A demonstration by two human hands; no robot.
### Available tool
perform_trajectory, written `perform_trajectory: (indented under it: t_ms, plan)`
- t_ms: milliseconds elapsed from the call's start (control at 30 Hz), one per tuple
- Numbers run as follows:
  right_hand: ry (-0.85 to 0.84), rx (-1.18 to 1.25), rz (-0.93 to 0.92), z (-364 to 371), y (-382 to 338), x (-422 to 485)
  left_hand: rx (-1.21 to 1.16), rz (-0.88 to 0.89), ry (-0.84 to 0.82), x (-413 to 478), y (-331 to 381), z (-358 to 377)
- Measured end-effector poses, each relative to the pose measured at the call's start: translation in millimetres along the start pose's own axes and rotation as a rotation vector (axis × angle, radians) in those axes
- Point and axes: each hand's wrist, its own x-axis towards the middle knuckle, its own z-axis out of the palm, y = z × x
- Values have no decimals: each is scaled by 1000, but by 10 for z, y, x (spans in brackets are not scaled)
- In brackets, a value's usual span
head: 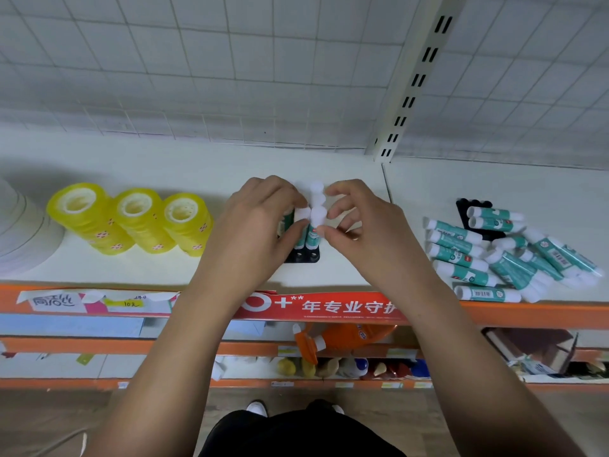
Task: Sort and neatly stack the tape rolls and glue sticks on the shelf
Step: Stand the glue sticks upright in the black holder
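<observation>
Several teal-and-white glue sticks [311, 235] stand upright with white caps in a black holder tray [304, 255] at the middle of the white shelf [164, 166]. My left hand [260, 219] wraps around the left side of this standing group. My right hand [354, 216] pinches the white cap of one stick with thumb and forefinger. Three stacks of yellow tape rolls [131, 219] stand in a row at the left. A loose heap of glue sticks [507, 255] lies at the right, partly over a second black tray [474, 209].
A large white roll [19, 232] sits at the far left edge. A slotted upright post [412, 80] divides the wire-grid back wall. Lower shelves hold an orange bottle [349, 334] and assorted goods. The shelf's front lip [329, 306] carries red and orange labels.
</observation>
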Motion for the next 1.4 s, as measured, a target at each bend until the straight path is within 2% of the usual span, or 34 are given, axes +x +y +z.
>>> perform_trajectory:
  t_ms: [100, 233, 467, 633, 767, 967, 1167, 1400]
  plan:
    - [45, -48, -3, -112, 87, -113, 3, -16, 47, 31, 95, -22]
    - [115, -164, 12, -303, 287, -286, 45, 81, 86, 161, 379, 78]
    - [234, -344, 86, -733, 739, -696, 31, 308, -70, 373, 925, 658]
    - [262, -405, 213, -1078, 1031, -990, 19, 359, -209, 442, 1140, 1022]
    - [299, -388, 258, -1262, 1238, -1152, 9, 383, -258, 480, 1321, 1227]
    - [277, -440, 294, -1300, 1443, -1210, 15, 379, -313, 518, 1458, 1359]
    - [142, -432, 344, -1268, 1540, -1123, 39, 377, -359, 482, 1420, 1363]
    - [214, -365, 322, -1262, 1521, -1085, 72, 402, -389, 502, 1428, 1458]
